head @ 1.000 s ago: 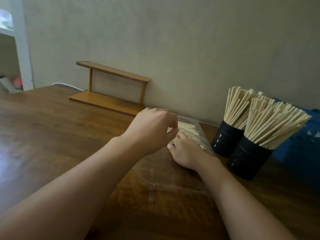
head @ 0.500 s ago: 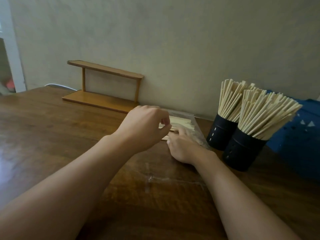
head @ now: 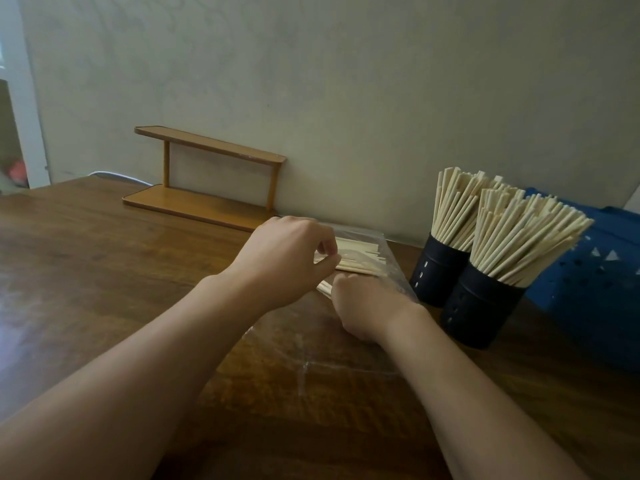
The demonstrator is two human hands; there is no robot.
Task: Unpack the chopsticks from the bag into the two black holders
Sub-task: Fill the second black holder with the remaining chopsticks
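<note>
Reaching across: both forearms run from the bottom edge over the wooden table (head: 86, 258) toward the bag.
Near room: bare tabletop lies to the left of the arms; the right arm is cut off at the lower right corner.
Bag (head: 311, 358): clear plastic, lying flat on the table under and beyond both hands, its near part creased and hard to trace against the wood.
Right hand (head: 363, 306): fingers curled downward on the bag at the near ends of the chopsticks; the fingertips are hidden, so whether they pinch plastic or sticks cannot be told.
Left hand (head: 287, 261): held just above the bag, thumb and forefinger closed narrowly in a pinch at the bundle; which it grips, film or a stick, cannot be made out.
Chopsticks in bag (head: 360, 258): a pale bundle lying flat inside the far end, partly covered by the left hand.
Near holder (head: 481, 306): black, upright, crowded with fanned chopsticks (head: 519, 244), just right of the bag.
Far holder (head: 436, 268): black, touching or nearly touching the near one, also full.
Blue crate (head: 595, 271): behind the holders, cut off at the right edge.
Wooden shelf (head: 207, 188): against the wall (head: 311, 81), well apart to the left.
</note>
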